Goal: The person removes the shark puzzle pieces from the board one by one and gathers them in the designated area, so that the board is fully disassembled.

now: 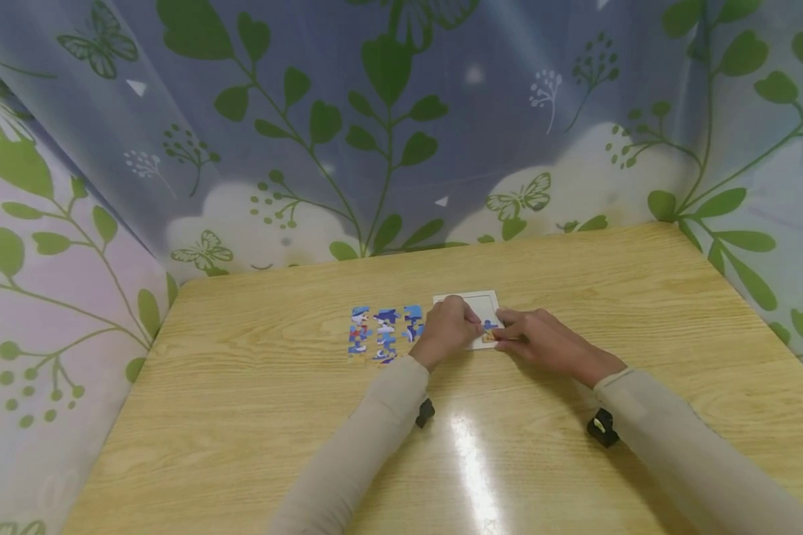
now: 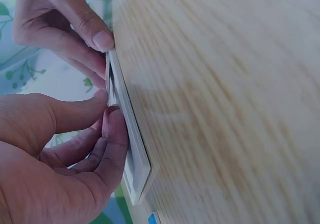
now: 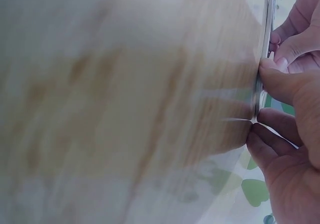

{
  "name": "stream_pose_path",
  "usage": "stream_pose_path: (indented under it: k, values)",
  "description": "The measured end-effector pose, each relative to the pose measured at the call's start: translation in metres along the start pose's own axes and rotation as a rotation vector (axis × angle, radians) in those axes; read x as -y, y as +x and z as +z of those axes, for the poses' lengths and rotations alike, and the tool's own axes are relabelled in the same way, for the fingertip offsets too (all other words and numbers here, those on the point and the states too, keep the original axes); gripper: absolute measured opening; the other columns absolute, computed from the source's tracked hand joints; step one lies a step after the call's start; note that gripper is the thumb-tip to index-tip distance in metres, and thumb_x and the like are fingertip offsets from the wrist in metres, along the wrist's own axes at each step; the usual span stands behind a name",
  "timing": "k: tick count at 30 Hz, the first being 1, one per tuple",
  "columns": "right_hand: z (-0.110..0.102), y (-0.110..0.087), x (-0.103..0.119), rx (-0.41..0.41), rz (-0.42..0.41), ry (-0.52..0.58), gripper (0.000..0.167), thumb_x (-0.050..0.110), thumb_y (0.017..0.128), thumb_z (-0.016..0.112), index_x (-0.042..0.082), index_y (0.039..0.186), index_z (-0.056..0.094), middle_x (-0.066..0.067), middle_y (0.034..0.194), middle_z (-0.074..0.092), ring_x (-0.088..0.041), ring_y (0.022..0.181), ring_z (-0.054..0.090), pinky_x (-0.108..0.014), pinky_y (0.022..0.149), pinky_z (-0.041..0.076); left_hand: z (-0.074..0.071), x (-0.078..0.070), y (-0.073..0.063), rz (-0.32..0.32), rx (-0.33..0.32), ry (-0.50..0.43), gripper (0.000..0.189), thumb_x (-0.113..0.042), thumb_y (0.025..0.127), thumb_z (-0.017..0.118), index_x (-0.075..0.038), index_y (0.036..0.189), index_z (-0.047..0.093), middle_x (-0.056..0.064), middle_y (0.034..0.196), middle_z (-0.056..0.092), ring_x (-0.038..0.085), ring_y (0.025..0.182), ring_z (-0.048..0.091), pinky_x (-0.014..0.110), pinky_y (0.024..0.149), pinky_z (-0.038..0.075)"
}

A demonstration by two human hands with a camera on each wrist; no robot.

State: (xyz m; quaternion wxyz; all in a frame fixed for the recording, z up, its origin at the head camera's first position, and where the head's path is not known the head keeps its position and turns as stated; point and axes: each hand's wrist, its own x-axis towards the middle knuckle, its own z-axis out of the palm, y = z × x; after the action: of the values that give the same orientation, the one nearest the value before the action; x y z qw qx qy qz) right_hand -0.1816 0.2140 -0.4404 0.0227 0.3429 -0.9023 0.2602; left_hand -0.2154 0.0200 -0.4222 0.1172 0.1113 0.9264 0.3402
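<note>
A shallow white puzzle tray (image 1: 478, 303) lies on the table, with a few blue and orange jigsaw pieces (image 1: 490, 328) at its right side. My left hand (image 1: 450, 327) is over the tray, covering much of its left half. Its thumb and fingertips (image 2: 118, 129) come together at the tray's near rim (image 2: 135, 149), pinching a small puzzle piece (image 3: 271, 56) that shows as a thin pale edge. My right hand (image 1: 542, 342) grips the tray's right corner, thumb (image 3: 272, 72) on the near rim and other fingers along the right side.
Several loose jigsaw pieces (image 1: 386, 327), blue, white and red, lie in columns left of the tray. The wooden table (image 1: 254, 416) ends at a patterned curtain (image 1: 294, 148) behind and at both sides. Dark wrist devices (image 1: 602, 427) hang below both sleeves.
</note>
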Motion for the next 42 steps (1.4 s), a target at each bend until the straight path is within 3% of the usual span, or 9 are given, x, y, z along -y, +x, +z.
stream_pose_path:
  k: [8, 20, 24, 27, 31, 37, 42]
  values:
    - [0.003, 0.001, -0.002, -0.036, -0.051, -0.010, 0.023, 0.003, 0.091, 0.074, -0.006, 0.113, 0.074, -0.024, 0.120, 0.067, -0.030, 0.094, 0.071, -0.041, 0.078, 0.058, -0.002, -0.002, 0.001, -0.047, 0.001, -0.038, 0.006, -0.013, 0.088, 0.080, -0.008, 0.087, 0.080, 0.004, 0.094, 0.077, 0.019, 0.087, 0.068, 0.031, 0.078, 0.055]
    - [0.002, 0.002, 0.000, -0.021, -0.022, -0.014, 0.024, 0.005, 0.092, 0.074, -0.007, 0.112, 0.073, -0.033, 0.128, 0.061, -0.043, 0.110, 0.066, -0.050, 0.089, 0.055, -0.015, 0.011, -0.001, -0.056, -0.021, -0.081, 0.004, -0.010, 0.086, 0.078, -0.008, 0.087, 0.080, 0.003, 0.094, 0.076, 0.019, 0.089, 0.066, 0.030, 0.079, 0.054]
    - [0.002, 0.002, -0.001, -0.015, -0.022, -0.031, 0.022, 0.004, 0.091, 0.074, -0.006, 0.110, 0.075, -0.024, 0.118, 0.067, -0.034, 0.101, 0.070, -0.045, 0.084, 0.057, -0.025, 0.021, -0.007, -0.050, -0.018, -0.140, 0.004, -0.009, 0.086, 0.076, -0.007, 0.088, 0.079, 0.003, 0.093, 0.074, 0.018, 0.086, 0.065, 0.030, 0.075, 0.054]
    - [0.002, 0.002, -0.001, -0.006, -0.003, -0.032, 0.022, 0.004, 0.091, 0.075, -0.006, 0.110, 0.075, -0.028, 0.121, 0.066, -0.038, 0.106, 0.068, -0.047, 0.089, 0.056, -0.034, 0.028, -0.012, -0.038, -0.012, -0.160, 0.005, -0.009, 0.087, 0.075, -0.006, 0.089, 0.078, 0.004, 0.094, 0.073, 0.020, 0.085, 0.064, 0.032, 0.073, 0.055]
    - [0.001, 0.001, 0.001, 0.007, 0.031, -0.017, 0.024, 0.005, 0.091, 0.074, -0.008, 0.111, 0.073, -0.036, 0.132, 0.055, -0.048, 0.119, 0.058, -0.053, 0.096, 0.050, -0.043, 0.037, -0.019, -0.016, -0.018, -0.141, 0.005, -0.009, 0.089, 0.074, -0.007, 0.090, 0.079, 0.003, 0.095, 0.073, 0.020, 0.086, 0.065, 0.034, 0.074, 0.055]
    - [0.002, 0.001, 0.002, 0.006, 0.018, -0.013, 0.025, 0.004, 0.091, 0.074, -0.010, 0.112, 0.072, -0.037, 0.132, 0.055, -0.048, 0.118, 0.059, -0.052, 0.094, 0.051, -0.056, 0.049, -0.031, 0.008, -0.061, -0.067, 0.004, -0.010, 0.088, 0.076, -0.007, 0.087, 0.078, 0.003, 0.086, 0.074, 0.018, 0.078, 0.066, 0.033, 0.069, 0.054]
    - [0.001, 0.001, 0.001, 0.001, 0.011, -0.011, 0.026, 0.004, 0.091, 0.074, -0.010, 0.112, 0.072, -0.036, 0.132, 0.055, -0.048, 0.117, 0.060, -0.052, 0.094, 0.052, -0.063, 0.059, -0.040, -0.001, -0.052, -0.059, 0.005, -0.009, 0.089, 0.075, -0.007, 0.084, 0.077, 0.005, 0.092, 0.075, 0.017, 0.075, 0.065, 0.031, 0.064, 0.054]
